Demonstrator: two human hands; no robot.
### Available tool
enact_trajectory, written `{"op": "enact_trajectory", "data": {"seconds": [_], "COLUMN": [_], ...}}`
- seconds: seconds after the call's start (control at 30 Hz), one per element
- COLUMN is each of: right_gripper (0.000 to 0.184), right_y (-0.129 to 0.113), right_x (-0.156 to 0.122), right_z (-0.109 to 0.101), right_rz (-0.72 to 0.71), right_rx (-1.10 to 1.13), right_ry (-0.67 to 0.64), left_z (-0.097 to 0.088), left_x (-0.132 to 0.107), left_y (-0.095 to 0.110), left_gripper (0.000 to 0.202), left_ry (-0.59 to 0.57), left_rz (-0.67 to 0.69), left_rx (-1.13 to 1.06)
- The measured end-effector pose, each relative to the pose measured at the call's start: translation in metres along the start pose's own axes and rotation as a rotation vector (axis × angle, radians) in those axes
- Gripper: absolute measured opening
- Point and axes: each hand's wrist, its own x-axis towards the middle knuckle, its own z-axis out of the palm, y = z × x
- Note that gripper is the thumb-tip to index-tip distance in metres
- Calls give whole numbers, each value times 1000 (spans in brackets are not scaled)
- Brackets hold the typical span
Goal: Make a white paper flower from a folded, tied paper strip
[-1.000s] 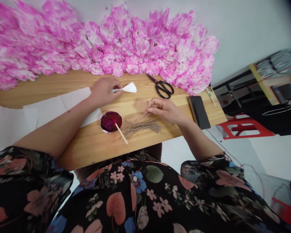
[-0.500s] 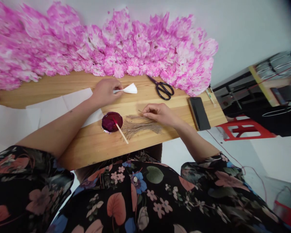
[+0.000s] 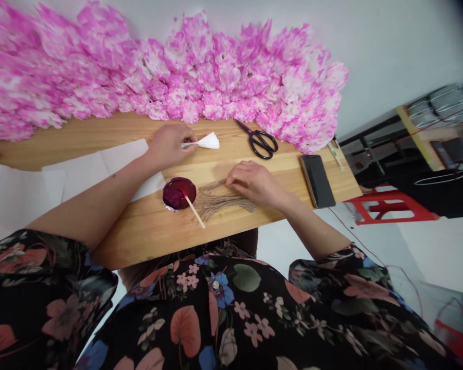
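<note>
My left hand is clamped on the narrow end of a white paper fan, far on the desk; my right hand lies curled on the wire pile, nearer me; I cannot tell if it grips 1; a dye dish sits just left.

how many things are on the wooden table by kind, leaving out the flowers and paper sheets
scissors: 1
phone: 1
dish of purple dye: 1
stick in the dish: 1
white paper fan: 1, pinched by left hand
wire bundle: 1, right hand on it
pen-like thing beside the phone: 1
total: 7
</note>
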Motion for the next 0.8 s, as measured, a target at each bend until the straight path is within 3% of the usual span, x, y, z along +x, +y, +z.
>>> {"op": "enact_trajectory", "data": {"seconds": [0.23, 0.47, 0.57, 0.67, 0.8], "right_gripper": [19, 28, 35, 42, 44], "right_y": [1, -13, -17, -15, -10], "right_x": [-5, -5, -5, -4, -1], "right_z": [5, -13, -20, -25, -32], "right_rz": [7, 278, 315, 294, 234], "right_rx": [44, 89, 193, 270, 339], "right_ry": [-74, -144, -152, -130, -3], "left_z": [-2, 0, 0, 1, 1], "left_x": [-1, 0, 0, 0, -1], "left_y": [3, 2, 2, 1, -1], "left_gripper": [23, 26, 26, 26, 25], "left_ry": [0, 7, 6, 13, 26], "left_rz": [7, 1, -3, 0, 13], "left_rx": [-16, -5, 4, 2, -14]}}
